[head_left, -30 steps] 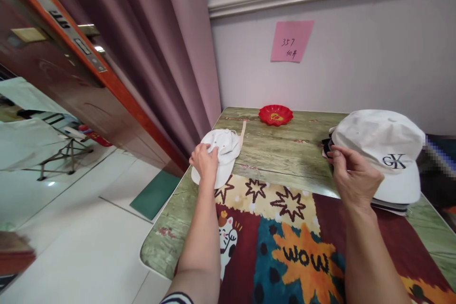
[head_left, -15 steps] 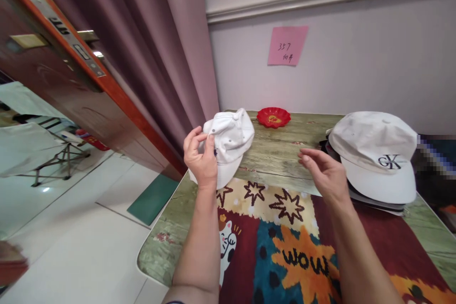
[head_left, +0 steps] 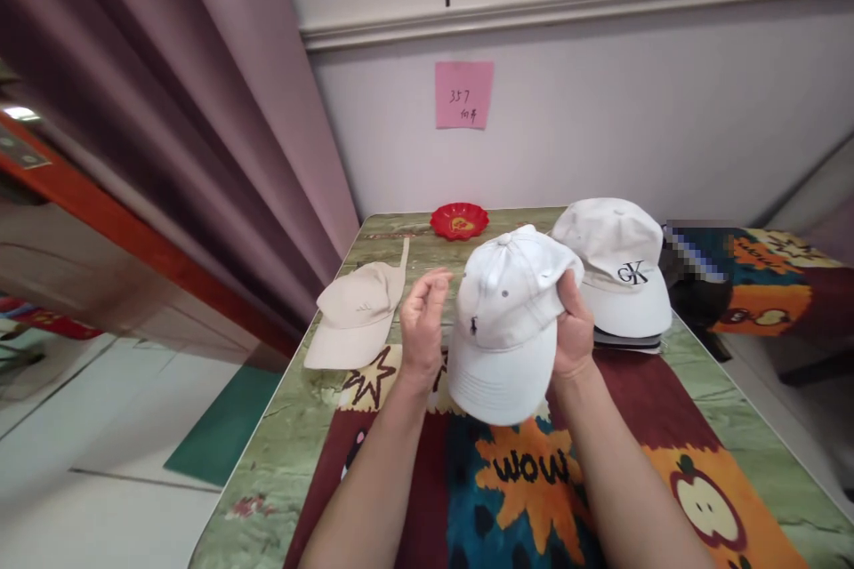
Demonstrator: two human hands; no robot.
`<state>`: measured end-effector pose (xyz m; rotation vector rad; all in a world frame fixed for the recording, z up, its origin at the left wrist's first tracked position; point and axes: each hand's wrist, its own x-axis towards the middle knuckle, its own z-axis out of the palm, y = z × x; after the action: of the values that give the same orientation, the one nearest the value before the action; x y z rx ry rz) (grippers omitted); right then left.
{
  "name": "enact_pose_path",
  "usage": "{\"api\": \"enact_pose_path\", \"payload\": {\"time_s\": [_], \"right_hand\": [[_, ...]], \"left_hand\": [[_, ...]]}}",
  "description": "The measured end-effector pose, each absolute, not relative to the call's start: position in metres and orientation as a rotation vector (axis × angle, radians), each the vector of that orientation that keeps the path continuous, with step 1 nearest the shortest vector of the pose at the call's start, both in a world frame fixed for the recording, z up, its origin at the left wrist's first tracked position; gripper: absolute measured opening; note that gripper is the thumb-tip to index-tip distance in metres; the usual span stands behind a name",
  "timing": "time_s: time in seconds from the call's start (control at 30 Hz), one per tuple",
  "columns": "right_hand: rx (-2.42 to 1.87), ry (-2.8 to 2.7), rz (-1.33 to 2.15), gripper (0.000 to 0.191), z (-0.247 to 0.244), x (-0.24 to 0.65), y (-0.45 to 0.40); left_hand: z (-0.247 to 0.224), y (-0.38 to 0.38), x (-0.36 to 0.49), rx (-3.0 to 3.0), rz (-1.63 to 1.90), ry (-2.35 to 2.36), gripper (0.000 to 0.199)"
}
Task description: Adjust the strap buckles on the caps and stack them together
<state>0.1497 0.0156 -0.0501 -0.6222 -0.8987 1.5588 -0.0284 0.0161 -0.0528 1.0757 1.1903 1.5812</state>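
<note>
Since half a second ago we have brought the white cap [head_left: 505, 320] to centre, above the surface [head_left: 280, 453]. Beige cap [head_left: 360, 316] lies left. Our left hand [head_left: 422, 324] hovers open beside it; our right hand [head_left: 572, 329] pinches its crown, brim toward us.

At frame centre the right hand [head_left: 572, 329] gripped a white cap [head_left: 505, 320] (brim toward the camera); the left hand [head_left: 422, 324] hovered open just left of it.
</note>
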Motion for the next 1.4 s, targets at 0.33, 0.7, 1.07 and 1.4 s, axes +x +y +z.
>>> {"api": "enact_pose_path", "payload": {"time_s": [0.33,0.7,1.07,1.4], "right_hand": [[-0.648,-0.825,1.554,0.058,-0.052,0.159,0.021],[-0.891,-1.063,0.971,0.027,-0.055,0.188,0.034],[-1.320,-1.813,0.976,0.032,-0.056,0.214,0.025],[-1.235,-1.984,0.856,0.028,-0.008,0.192,-0.005]], "left_hand": [[-0.069,0.037,-0.054,0.651,1.013,0.829,0.037],[-0.049,0.027,-0.058,1.241,1.499,0.955,0.025],[-0.081,0.042,-0.068,1.842,0.940,1.187,0.023],[-0.040,0.020,-0.055,1.890,0.950,1.055,0.026]]}}
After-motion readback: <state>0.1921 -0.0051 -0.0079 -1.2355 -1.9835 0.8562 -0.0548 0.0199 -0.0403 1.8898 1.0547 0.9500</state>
